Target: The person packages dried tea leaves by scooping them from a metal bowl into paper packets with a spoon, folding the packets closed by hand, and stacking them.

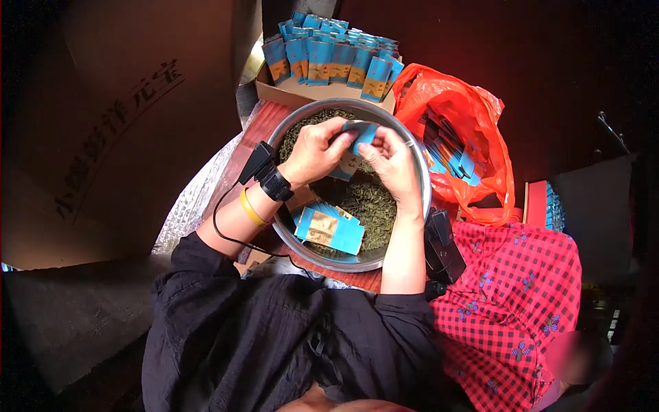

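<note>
Above a round metal bowl (281,226) of dark green leaves (377,213), both hands pinch the top of one blue packet (362,136). My left hand (317,150) holds its left side between thumb and fingers. On its right side, the fingers and thumb of my right hand (392,159) are closed. The packet's lower part, brownish, hangs toward the leaves. Nearer to me in the bowl lie several flat blue packets (331,230) with gold labels, loosely stacked on the leaves.
Behind the bowl, a cardboard box (278,94) holds rows of filled-looking blue packets (341,58). A red plastic bag (494,151) with more packets stands at the right. Large cardboard (117,137) rises at the left. A person in red checked cloth (515,288) sits at the right.
</note>
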`<state>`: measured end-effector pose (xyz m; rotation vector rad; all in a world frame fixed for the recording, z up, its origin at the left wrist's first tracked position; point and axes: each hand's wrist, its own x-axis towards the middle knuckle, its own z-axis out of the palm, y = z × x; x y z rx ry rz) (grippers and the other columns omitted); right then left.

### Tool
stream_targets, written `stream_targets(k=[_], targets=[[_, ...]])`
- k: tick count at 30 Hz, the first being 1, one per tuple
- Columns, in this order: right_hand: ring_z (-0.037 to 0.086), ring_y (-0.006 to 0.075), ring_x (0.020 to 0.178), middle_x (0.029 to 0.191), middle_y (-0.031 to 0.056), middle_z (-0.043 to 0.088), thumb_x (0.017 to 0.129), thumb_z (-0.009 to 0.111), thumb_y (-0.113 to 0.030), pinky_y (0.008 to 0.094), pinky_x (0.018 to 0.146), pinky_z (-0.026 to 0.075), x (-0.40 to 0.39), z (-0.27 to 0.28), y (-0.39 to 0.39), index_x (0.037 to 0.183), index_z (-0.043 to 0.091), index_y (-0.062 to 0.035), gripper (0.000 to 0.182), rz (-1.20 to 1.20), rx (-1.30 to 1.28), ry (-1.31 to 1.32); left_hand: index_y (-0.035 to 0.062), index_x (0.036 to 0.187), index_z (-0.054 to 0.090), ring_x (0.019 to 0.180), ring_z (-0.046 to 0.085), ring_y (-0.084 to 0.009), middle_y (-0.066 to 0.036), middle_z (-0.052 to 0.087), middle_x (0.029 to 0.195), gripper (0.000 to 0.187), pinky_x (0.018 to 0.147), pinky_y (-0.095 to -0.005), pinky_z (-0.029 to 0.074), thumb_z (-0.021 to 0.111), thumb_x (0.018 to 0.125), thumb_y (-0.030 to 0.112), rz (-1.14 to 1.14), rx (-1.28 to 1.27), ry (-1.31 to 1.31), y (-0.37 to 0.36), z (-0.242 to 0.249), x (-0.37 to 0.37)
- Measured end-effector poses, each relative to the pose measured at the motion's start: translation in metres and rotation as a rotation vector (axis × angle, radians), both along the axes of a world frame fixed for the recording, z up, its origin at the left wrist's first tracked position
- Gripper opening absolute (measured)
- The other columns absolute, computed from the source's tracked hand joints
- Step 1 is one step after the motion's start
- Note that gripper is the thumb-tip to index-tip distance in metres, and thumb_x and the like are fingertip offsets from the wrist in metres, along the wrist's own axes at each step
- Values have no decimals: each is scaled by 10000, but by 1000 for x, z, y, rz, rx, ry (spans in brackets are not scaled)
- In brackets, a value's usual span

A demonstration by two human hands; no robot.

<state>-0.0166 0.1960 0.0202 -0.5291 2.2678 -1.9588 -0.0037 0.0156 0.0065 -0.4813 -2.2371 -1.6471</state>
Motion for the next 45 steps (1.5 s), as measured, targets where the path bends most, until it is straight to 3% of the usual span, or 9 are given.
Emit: stream_targets(k=[3, 13, 19, 21, 28, 34, 39, 43, 45], targets=[[621, 98, 825, 899, 42, 682, 859, 741, -218, 269, 763, 507, 3, -1, -1, 1025, 636, 6, 298, -41, 89, -21, 30, 1061, 633, 782, 681, -273, -168, 672, 875, 187, 679, -344, 522, 623, 902, 128, 38, 61, 24, 1, -7, -6], [586, 88, 731, 798, 29, 654, 899, 689, -223, 268, 677, 493, -9, -22, -1, 926, 609, 4, 243, -130, 111, 146, 20, 1143, 595, 845, 673, -257, -157, 681, 936, 269, 743, -368, 517, 569, 953, 210, -21, 6, 8, 0, -12, -10], [542, 71, 695, 746, 13, 625, 914, 670, -241, 279, 631, 473, -9, -18, -2, 899, 597, 4, 256, -204, -6, 140, 9, 1106, 609, 785, 625, -147, -96, 668, 861, 247, 710, -306, 499, 570, 958, 202, -106, 217, -188, -2, -11, -12], [523, 44, 709, 812, -16, 608, 937, 643, -215, 214, 633, 435, -4, -11, -6, 956, 614, -7, 211, -194, 18, 219, 2, 1079, 633, 723, 555, -61, 26, 611, 805, 238, 632, -236, 471, 590, 966, 207, -107, 124, -157, -3, -13, -13], [570, 88, 713, 791, 39, 651, 916, 666, -247, 274, 648, 478, -4, -9, -14, 892, 601, 0, 257, -244, -39, 283, 1, 1053, 636, 698, 575, -58, 16, 622, 777, 208, 619, -243, 491, 593, 960, 183, -36, 107, -83, -3, -13, -12], [582, 81, 761, 849, 24, 659, 912, 672, -206, 245, 688, 479, -7, -13, -5, 970, 625, 1, 220, -292, -7, 280, 7, 1192, 605, 954, 614, -130, -82, 679, 1053, 277, 835, -297, 502, 577, 961, 157, -66, 83, -144, -2, -13, -12], [574, 75, 756, 852, 19, 658, 914, 669, -193, 241, 656, 473, -5, -14, -7, 990, 623, -6, 207, -287, 10, 335, 24, 1167, 623, 938, 635, -154, -88, 685, 1031, 258, 833, -304, 503, 572, 957, 166, 6, 3, -104, -3, -19, -17], [660, 294, 792, 885, 161, 668, 852, 657, -155, 376, 711, 513, -6, -7, 1, 968, 622, -8, 190, -627, 196, 498, 54, 1089, 651, 890, 671, -309, -160, 691, 960, 246, 783, -387, 527, 588, 902, 203, 126, -61, -24, -2, -22, -19], [665, 347, 816, 900, 187, 678, 841, 651, -177, 406, 718, 512, -18, -24, 14, 972, 621, -11, 213, -610, 631, 535, 42, 1099, 650, 891, 670, -276, -149, 692, 975, 244, 788, -364, 522, 585, 912, 186, 106, -109, -37, -3, -23, -18]])
